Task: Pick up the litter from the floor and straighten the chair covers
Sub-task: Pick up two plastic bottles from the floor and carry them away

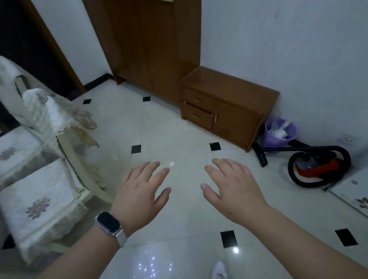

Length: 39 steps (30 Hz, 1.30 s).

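My left hand (142, 190) and my right hand (232, 187) hover side by side over the pale tiled floor (179, 130), fingers spread and holding nothing. A watch sits on my left wrist. At the left stands a chair (67, 142) draped in white lace covers (35, 202) with grey flower prints; the cover over the armrest (47, 109) is rumpled and hangs crooked. A flat white piece with a flower print (360, 195) lies on the floor at the right edge. A small pale speck (172, 164) shows on the floor just beyond my left fingertips.
A low wooden drawer cabinet (226, 107) stands against the back wall beside a tall wooden cabinet (142, 42). A purple waste basket (279, 132) holding paper sits to its right, with a red vacuum cleaner and black hose (318, 166) next to it. My white shoe (219, 273) is below.
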Each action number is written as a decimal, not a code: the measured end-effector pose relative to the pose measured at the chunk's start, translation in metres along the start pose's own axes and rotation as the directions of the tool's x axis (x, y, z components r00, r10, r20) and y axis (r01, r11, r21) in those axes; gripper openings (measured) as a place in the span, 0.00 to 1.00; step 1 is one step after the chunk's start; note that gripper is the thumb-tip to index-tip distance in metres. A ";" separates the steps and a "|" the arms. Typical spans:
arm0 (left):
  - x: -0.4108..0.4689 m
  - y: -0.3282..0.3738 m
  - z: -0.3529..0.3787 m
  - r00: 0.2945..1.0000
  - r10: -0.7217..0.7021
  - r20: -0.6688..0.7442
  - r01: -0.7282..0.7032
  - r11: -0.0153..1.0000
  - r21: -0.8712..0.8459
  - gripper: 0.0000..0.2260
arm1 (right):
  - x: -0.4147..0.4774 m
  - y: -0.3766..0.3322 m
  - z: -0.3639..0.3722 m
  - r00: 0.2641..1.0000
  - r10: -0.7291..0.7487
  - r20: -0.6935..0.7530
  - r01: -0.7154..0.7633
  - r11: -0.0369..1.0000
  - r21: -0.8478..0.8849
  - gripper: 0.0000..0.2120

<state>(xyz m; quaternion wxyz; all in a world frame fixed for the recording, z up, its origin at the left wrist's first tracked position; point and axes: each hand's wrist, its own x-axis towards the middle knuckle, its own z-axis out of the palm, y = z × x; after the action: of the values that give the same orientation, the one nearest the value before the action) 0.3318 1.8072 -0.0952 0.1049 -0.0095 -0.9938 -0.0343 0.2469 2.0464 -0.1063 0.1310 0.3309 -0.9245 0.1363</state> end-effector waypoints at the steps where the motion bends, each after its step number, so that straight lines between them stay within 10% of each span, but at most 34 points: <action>1: 0.016 0.001 0.001 1.000 -0.026 0.006 0.026 1.000 0.014 0.21 | 0.015 0.014 0.004 1.000 -0.014 -0.008 0.014 1.000 0.015 0.22; 39: 0.527 -0.260 0.098 0.986 -0.164 -0.027 0.162 0.985 -0.053 0.21 | 0.591 0.181 0.143 0.982 -0.113 0.154 0.111 0.994 0.021 0.24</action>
<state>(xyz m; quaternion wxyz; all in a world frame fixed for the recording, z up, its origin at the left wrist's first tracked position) -0.2108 1.5605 -0.0983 0.1167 0.0698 -0.9884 -0.0680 -0.3327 1.7919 -0.0727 0.0642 0.3927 -0.9110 0.1086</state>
